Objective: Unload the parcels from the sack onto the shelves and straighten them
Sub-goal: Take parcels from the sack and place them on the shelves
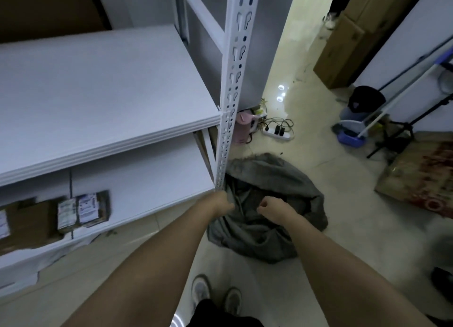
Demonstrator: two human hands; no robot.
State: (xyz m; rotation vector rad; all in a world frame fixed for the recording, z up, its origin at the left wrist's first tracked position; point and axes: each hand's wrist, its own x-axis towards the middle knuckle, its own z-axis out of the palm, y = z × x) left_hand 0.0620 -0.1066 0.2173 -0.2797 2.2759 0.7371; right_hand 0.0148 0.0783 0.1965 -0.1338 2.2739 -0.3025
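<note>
A grey cloth sack [269, 238] lies slumped on the floor beside the white shelf unit's corner post [231, 81]. My left hand [221, 205] grips the sack's rim right at the foot of that post. My right hand [270, 207] is curled into a fist on the fabric at the other side of the mouth. What is inside the sack is hidden by its folds. On the lower shelf [152, 179], at the left, stand two labelled parcels [83, 211] next to a brown cardboard parcel [29, 223]. The upper shelf [98, 88] is bare.
A power strip [278, 133] with cables and a pink object [242, 128] lie on the floor behind the sack. Tall cardboard boxes [343, 44] lean at the back right. A blue dustpan [350, 137] and a patterned rug [421, 177] are at the right. My shoes [215, 294] are below.
</note>
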